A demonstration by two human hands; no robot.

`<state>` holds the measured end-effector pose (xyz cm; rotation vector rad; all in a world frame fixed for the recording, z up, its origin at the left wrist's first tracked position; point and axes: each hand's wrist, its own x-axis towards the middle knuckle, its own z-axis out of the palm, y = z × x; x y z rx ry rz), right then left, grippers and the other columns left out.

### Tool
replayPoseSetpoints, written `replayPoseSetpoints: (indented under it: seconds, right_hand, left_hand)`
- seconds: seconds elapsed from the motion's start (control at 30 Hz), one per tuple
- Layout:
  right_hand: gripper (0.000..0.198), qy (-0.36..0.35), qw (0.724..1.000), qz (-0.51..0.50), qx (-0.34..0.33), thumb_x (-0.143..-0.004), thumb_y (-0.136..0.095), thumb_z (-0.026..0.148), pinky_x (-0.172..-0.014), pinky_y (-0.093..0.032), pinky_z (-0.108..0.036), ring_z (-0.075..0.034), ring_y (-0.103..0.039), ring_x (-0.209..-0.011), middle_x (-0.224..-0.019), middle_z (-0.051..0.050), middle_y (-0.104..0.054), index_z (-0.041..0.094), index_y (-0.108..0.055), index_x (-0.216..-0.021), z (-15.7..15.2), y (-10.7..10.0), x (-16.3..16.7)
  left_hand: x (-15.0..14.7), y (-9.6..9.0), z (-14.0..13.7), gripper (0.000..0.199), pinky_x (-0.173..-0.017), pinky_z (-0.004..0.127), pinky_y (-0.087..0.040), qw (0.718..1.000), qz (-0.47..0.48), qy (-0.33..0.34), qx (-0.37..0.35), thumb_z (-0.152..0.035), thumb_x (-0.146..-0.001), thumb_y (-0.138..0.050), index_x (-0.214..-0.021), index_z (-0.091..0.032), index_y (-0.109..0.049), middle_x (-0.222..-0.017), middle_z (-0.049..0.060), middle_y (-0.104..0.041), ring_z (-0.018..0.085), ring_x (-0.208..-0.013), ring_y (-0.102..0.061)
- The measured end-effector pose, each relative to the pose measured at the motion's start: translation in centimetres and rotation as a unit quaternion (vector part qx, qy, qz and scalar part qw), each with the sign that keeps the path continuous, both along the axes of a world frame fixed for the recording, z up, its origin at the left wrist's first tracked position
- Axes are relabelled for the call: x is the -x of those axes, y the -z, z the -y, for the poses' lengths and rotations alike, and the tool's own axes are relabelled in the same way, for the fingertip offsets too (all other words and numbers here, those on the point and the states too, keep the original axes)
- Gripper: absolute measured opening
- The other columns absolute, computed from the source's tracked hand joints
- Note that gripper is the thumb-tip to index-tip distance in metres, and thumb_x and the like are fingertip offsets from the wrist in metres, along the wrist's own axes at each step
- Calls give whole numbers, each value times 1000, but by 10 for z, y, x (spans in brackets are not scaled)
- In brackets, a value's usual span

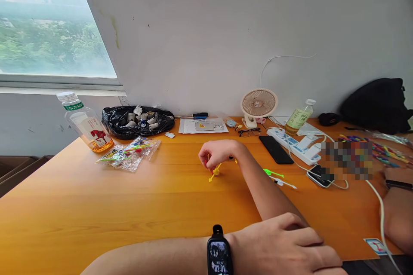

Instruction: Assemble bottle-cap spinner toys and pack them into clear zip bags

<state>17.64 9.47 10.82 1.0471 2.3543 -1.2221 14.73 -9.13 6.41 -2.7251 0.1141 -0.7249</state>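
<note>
Near the middle of the table, my right hand (218, 154) has its fingers curled downward around small plastic pieces. A yellow plastic piece with an arrow-shaped tip (216, 172) shows below the fingers, with bits of red beside it. The fingers hide the rest. My left hand (284, 247) reaches across from the left, a black smart band (219, 253) on its wrist. It lies over my right forearm, fingers stretched out and holding nothing. Right of that forearm are a green plastic piece (274, 173) and a white plastic piece (283, 182).
At the left stand a tilted-looking drink bottle (92, 131), clear packets (132, 152) and a black bag (116, 120). Toward the right are a fan (259, 104), phone (275, 149), power strip (295, 146) and cables. Another person's arm (398, 210) rests at the right edge.
</note>
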Motion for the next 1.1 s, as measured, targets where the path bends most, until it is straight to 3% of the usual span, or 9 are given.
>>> replayPoseSetpoints:
  seconds: [0.1,0.2,0.37,0.5,0.57,0.73,0.87,0.97,1.1]
  right_hand:
    - [12,46,997,39,38,-65,-66,13,-70,-54,-22,-17,-75,-77,-75,1,-73,17,-66,-76,-6,4,-15]
    - [8,81,991,100,44,-65,-69,11,-68,-56,-24,-19,-75,-73,-72,-2,-74,15,-67,-72,-10,7,-34]
    - [3,117,986,104,-52,-73,-70,13,-60,-48,-23,-17,-68,-64,-67,-5,-71,14,-68,-73,-19,5,-57]
    - [9,148,968,9,-204,-92,-61,20,-62,-41,-22,-13,-60,-73,-86,-5,-72,17,-70,-91,-28,7,-50]
    - [14,159,955,-18,-248,-98,-56,22,-62,-39,-22,-13,-59,-73,-89,-4,-72,18,-69,-97,-30,15,-40]
    - [17,182,937,-9,-299,-102,-52,24,-62,-39,-24,-15,-65,-73,-94,-7,-74,18,-68,-104,-24,46,-11]
    - [14,181,923,30,-340,-98,-60,27,-68,-43,-29,-26,-72,-89,-102,-16,-75,16,-69,-102,-10,59,12]
    - [19,165,914,28,-371,-102,-53,27,-75,-47,-33,-30,-73,-99,-110,-18,-75,17,-66,-110,5,65,34]
    - [24,135,905,-8,-404,-107,-43,30,-80,-48,-34,-27,-72,-104,-120,-13,-72,20,-62,-119,25,79,62]
  left_hand:
    - [3,-5,-1,40,-93,41,-53,999,-9,-12,-33,-38,-105,-37,-126,-38,-72,-136,4,-65,26,-130,-58]
    - [7,-11,-3,44,-109,42,-47,999,-14,-24,-25,-41,-102,-41,-136,-33,-68,-143,4,-61,28,-138,-53]
    - [11,-16,-4,66,-127,45,-27,996,-35,-76,21,-48,-93,-54,-153,-21,-54,-154,7,-54,30,-153,-38]
    - [4,-9,1,50,-121,54,-35,998,-26,-55,2,-38,-100,-45,-145,-24,-63,-153,8,-55,34,-151,-40]
    - [-2,-3,3,46,-120,52,-38,999,-20,-35,-2,-31,-105,-37,-139,-25,-68,-151,7,-58,31,-148,-45]
    - [-11,7,6,47,-109,39,-47,1000,-9,-3,21,-28,-109,-30,-134,-28,-70,-144,5,-63,23,-132,-59]
    - [-9,11,9,38,-89,34,-53,999,-1,3,38,-31,-108,-37,-122,-30,-72,-139,6,-64,22,-120,-64]
    - [-6,12,2,35,-85,34,-51,998,7,20,57,-30,-108,-40,-118,-25,-73,-129,8,-67,21,-111,-65]
    - [1,15,-30,46,-83,37,-48,991,-22,73,108,-55,-104,-47,-123,-18,-67,-121,10,-68,24,-105,-64]
